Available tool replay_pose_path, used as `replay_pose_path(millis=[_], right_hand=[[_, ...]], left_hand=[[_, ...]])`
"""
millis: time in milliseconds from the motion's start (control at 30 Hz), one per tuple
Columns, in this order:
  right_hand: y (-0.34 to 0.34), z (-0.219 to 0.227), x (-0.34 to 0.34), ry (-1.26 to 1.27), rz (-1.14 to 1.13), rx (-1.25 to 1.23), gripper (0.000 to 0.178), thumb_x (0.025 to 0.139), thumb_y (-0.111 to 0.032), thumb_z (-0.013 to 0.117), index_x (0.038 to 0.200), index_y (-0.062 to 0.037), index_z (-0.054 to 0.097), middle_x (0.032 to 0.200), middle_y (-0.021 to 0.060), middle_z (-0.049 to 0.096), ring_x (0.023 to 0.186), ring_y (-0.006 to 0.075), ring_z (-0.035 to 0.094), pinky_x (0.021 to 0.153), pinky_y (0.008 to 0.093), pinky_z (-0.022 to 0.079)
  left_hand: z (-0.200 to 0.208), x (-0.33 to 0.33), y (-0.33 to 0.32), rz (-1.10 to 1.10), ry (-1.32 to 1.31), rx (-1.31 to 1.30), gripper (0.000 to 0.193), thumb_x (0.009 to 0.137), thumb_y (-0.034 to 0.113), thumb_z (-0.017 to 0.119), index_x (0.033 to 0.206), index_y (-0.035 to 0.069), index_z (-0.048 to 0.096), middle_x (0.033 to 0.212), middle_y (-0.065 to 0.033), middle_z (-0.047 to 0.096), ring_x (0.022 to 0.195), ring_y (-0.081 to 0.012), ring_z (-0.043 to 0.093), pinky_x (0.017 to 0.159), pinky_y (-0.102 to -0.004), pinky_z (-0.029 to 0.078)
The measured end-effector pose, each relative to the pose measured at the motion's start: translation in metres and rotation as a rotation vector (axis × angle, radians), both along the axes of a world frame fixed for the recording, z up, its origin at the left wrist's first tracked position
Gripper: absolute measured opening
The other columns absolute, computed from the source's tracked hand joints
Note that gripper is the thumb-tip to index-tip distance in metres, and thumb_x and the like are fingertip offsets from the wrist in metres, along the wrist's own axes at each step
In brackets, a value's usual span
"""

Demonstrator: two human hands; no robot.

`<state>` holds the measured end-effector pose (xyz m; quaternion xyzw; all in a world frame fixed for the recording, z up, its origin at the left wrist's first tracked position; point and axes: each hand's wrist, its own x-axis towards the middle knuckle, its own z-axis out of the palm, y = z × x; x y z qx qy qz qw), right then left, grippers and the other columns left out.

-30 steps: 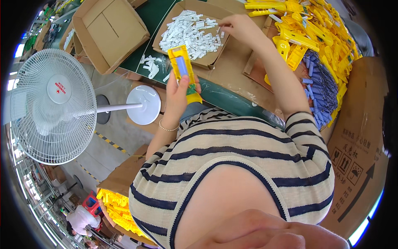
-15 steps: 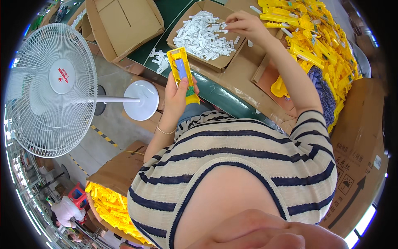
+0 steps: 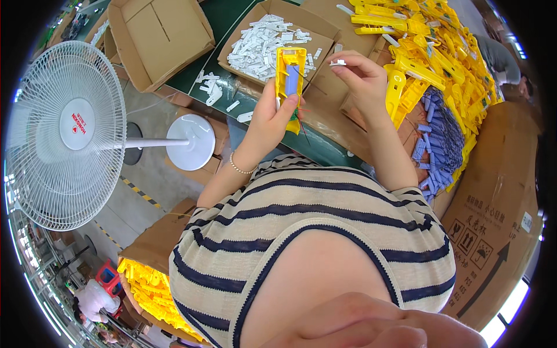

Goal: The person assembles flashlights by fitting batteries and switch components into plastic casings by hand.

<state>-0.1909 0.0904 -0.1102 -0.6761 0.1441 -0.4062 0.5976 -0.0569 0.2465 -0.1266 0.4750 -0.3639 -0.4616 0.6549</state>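
Observation:
My left hand [image 3: 277, 110] grips a yellow plastic housing [image 3: 282, 74], its open side facing up. A blue-purple cylindrical battery [image 3: 292, 81] lies inside it, with a green part and thin red and dark wires at the lower end. To the right, my right hand [image 3: 365, 81] pinches a small white plastic piece [image 3: 337, 62] between thumb and fingers, apart from the housing. Beyond my hands, a shallow cardboard box [image 3: 322, 35] holds a heap of similar white pieces [image 3: 261, 46].
Yellow housings [image 3: 429, 52] are piled at the right, beside a heap of blue batteries [image 3: 438, 139]. An open cardboard box [image 3: 159, 40] sits at the far left of the green table [image 3: 232, 93]. A white fan [image 3: 69, 133] stands left; loose white pieces [image 3: 213, 90] lie near the box.
My right hand has come back from the box of white pieces toward me, now holding one. My left hand has moved right with the housing, which is more upright in view.

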Motion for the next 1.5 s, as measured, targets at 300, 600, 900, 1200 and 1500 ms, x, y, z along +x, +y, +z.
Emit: replay_pose_path(millis=[300,600,900,1200,1500], right_hand=[[0.001,-0.007,-0.009,-0.129,0.029,0.273,0.031,0.086,-0.001,0.058,0.117,0.0012,0.054,0.097,0.0127,0.065,0.082,0.015,0.062,0.075,0.0258,0.05],[-0.001,-0.01,-0.008,-0.065,-0.185,-0.024,0.015,0.082,0.002,0.063,0.097,0.002,0.066,0.095,0.0081,0.064,0.085,0.0134,0.06,0.073,0.0225,0.047],[0.013,-0.001,-0.008,0.072,-0.184,0.141,0.012,0.079,0.0,0.067,0.091,0.0026,0.066,0.083,0.0039,0.065,0.074,0.0075,0.059,0.066,0.0186,0.046],[0.006,0.019,-0.017,0.42,-0.202,0.043,0.016,0.08,-0.008,0.068,0.092,0.0033,0.065,0.077,0.0031,0.065,0.068,0.007,0.057,0.063,0.0193,0.046],[-0.018,-0.007,-0.024,0.327,0.088,0.223,0.022,0.087,-0.016,0.061,0.101,0.0006,0.064,0.081,0.0029,0.064,0.065,0.0067,0.054,0.058,0.0213,0.044]], left_hand=[[-0.005,-0.014,-0.011,-0.05,-0.104,0.058,0.025,0.095,0.017,0.049,0.112,0.002,0.042,0.089,-0.007,0.056,0.07,-0.0114,0.057,0.062,-0.0251,0.047],[-0.009,-0.016,-0.014,-0.057,-0.083,0.069,0.029,0.096,0.019,0.047,0.119,0.002,0.041,0.091,-0.0073,0.057,0.072,-0.0128,0.056,0.067,-0.0258,0.047],[-0.002,-0.025,-0.018,-0.062,-0.147,0.112,0.031,0.095,0.018,0.047,0.121,0.002,0.04,0.091,-0.0068,0.057,0.073,-0.0123,0.057,0.067,-0.0251,0.047],[0.007,-0.02,-0.016,-0.201,-0.418,0.204,0.03,0.093,0.019,0.051,0.115,0.001,0.043,0.083,-0.008,0.058,0.064,-0.013,0.059,0.058,-0.0272,0.048],[-0.004,0.014,-0.014,-0.557,0.729,0.214,0.057,0.092,0.041,0.043,0.131,0.001,0.036,0.115,-0.0197,0.054,0.09,-0.0279,0.062,0.075,-0.0357,0.052]])
